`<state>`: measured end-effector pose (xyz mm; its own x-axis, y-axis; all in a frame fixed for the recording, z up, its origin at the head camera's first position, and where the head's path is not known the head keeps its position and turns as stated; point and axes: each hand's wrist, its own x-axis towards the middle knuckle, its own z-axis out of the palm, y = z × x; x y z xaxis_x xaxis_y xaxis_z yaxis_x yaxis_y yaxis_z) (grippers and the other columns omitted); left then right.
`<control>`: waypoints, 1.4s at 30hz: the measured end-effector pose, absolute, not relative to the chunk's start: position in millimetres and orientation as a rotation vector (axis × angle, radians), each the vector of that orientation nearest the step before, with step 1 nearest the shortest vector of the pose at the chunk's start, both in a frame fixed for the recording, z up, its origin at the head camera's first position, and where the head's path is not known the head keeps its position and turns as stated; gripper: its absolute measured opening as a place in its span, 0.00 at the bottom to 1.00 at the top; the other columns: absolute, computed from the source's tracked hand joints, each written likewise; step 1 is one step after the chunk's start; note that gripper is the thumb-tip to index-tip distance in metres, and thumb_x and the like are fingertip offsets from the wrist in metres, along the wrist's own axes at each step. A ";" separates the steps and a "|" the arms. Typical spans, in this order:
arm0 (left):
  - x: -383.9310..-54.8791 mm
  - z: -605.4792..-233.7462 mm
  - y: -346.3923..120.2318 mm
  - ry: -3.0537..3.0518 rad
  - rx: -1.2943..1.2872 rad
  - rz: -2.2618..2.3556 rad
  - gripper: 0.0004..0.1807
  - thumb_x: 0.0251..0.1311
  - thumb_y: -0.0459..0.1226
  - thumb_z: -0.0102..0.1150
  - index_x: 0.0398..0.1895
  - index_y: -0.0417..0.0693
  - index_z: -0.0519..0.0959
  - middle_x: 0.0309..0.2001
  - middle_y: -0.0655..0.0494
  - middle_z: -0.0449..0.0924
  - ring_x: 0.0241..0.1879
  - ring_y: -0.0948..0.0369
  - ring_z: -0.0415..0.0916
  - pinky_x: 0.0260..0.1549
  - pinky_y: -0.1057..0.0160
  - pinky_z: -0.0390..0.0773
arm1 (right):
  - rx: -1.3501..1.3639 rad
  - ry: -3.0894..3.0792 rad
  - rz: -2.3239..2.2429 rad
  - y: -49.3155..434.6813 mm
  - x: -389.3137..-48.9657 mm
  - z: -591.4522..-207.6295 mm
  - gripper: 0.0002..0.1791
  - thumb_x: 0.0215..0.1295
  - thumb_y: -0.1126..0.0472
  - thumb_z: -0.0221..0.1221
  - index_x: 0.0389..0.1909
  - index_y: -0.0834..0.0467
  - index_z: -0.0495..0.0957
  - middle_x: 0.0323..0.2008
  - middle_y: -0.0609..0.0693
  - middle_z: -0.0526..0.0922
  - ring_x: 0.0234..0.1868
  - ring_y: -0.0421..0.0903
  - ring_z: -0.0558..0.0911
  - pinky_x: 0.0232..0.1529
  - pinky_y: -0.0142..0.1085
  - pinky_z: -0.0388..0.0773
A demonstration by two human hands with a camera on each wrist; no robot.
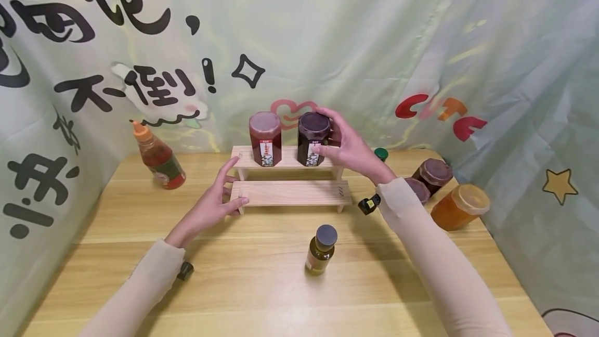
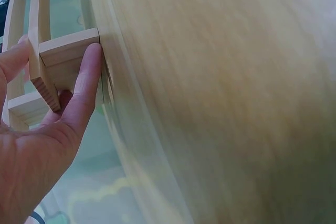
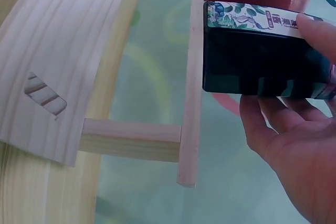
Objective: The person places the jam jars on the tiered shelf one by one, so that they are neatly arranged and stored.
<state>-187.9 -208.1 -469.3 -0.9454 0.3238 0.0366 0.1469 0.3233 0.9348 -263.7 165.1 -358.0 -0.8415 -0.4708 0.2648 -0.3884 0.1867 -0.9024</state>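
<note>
My right hand (image 1: 350,148) grips a dark jam jar (image 1: 309,132), thumb across its label and fingers round the far side. The jar stands upright on the upper step of a two-step wooden rack (image 1: 290,193). A red jam jar (image 1: 265,134) is on the same step, to its left. In the right wrist view the dark jar (image 3: 252,66) meets the upper plank (image 3: 191,77). At the rack's left end, my left hand (image 1: 214,202) holds the lower step. The left wrist view has its thumb and fingers about the step's end (image 2: 44,82).
A small dark-capped bottle (image 1: 320,254) stands in front of the rack. To the left is an orange-capped sauce bottle (image 1: 161,157). On the right are an amber jar (image 1: 460,207), dark red jars (image 1: 432,175) and a green cap (image 1: 381,154). A printed curtain (image 1: 327,40) hangs behind.
</note>
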 end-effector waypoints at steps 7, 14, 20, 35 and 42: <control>-187.9 -468.8 -207.6 2.424 0.438 1.685 0.62 0.72 0.28 0.70 0.90 0.81 0.39 0.75 0.29 0.62 0.52 0.40 0.80 0.35 0.48 0.92 | -0.815 2.322 -1.786 166.4 -262.3 -356.8 0.51 0.70 0.69 0.73 0.87 0.50 0.56 0.72 0.57 0.75 0.69 0.57 0.79 0.68 0.55 0.78; -188.3 -467.7 -205.3 2.424 0.441 1.681 0.61 0.72 0.29 0.71 0.89 0.85 0.41 0.74 0.31 0.64 0.51 0.40 0.80 0.35 0.48 0.92 | -0.754 2.359 -1.803 170.8 -253.2 -350.8 0.53 0.72 0.63 0.71 0.89 0.47 0.50 0.80 0.56 0.66 0.77 0.55 0.71 0.76 0.56 0.67; -187.4 -465.8 -205.6 2.428 0.439 1.680 0.61 0.72 0.29 0.71 0.89 0.85 0.42 0.74 0.30 0.63 0.51 0.40 0.80 0.35 0.48 0.92 | -0.741 2.407 -1.855 180.1 -240.9 -346.1 0.47 0.76 0.61 0.68 0.88 0.51 0.52 0.83 0.59 0.60 0.80 0.55 0.66 0.78 0.61 0.62; -188.9 -470.1 -208.0 2.454 0.440 1.658 0.61 0.72 0.30 0.71 0.89 0.82 0.41 0.73 0.31 0.64 0.51 0.40 0.80 0.35 0.51 0.92 | -0.649 2.557 -1.868 224.0 -190.5 -331.6 0.32 0.83 0.62 0.61 0.82 0.52 0.63 0.76 0.53 0.71 0.77 0.54 0.71 0.72 0.41 0.73; -187.3 -469.5 -208.4 2.437 0.438 1.670 0.61 0.72 0.29 0.71 0.88 0.85 0.41 0.73 0.32 0.64 0.50 0.41 0.80 0.35 0.50 0.92 | -0.617 2.659 -1.869 249.8 -167.1 -334.3 0.29 0.84 0.64 0.59 0.80 0.54 0.66 0.73 0.53 0.73 0.74 0.54 0.74 0.66 0.29 0.75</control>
